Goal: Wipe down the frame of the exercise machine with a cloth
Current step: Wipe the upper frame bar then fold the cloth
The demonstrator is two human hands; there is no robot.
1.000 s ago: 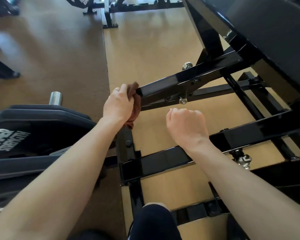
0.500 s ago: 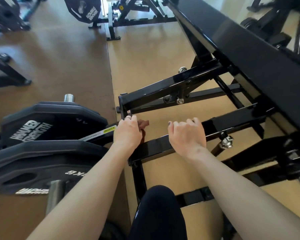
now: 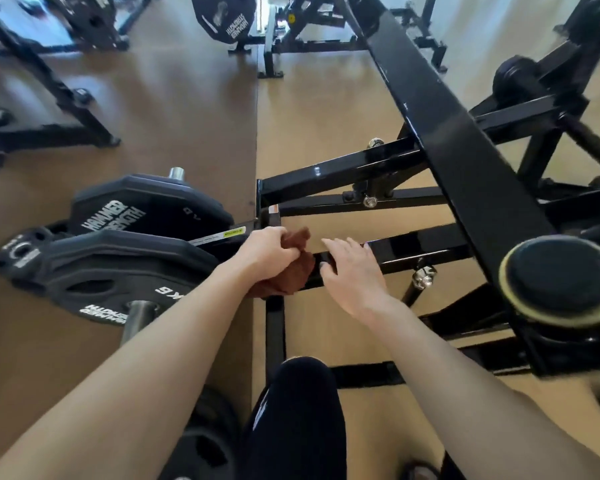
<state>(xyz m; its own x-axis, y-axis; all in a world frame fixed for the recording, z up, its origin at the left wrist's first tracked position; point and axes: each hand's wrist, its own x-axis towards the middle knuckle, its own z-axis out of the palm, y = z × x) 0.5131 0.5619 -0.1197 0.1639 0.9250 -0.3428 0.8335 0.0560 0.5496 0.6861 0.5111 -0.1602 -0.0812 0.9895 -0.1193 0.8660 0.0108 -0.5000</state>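
Note:
The exercise machine's black steel frame (image 3: 426, 245) fills the centre and right, with crossbars low over the floor and a long slanted beam (image 3: 447, 129). My left hand (image 3: 267, 252) grips a bunched brown cloth (image 3: 295, 271) at the left end of a low crossbar, near the corner post. My right hand (image 3: 350, 275) lies on that same crossbar just right of the cloth, fingers stretched out over the bar's top. Part of the cloth is hidden under my left hand.
Black Hammer Strength weight plates (image 3: 118, 268) sit on horns at the left, close to my left forearm. A round black padded end (image 3: 561, 278) juts out at the right. My dark-clad knee (image 3: 302, 403) is below. Other machines (image 3: 291, 26) stand at the back.
My left hand brought the cloth down from the upper bar's end to the low crossbar corner. My right hand uncurled from a fist and settled onto the crossbar. The view pulled back.

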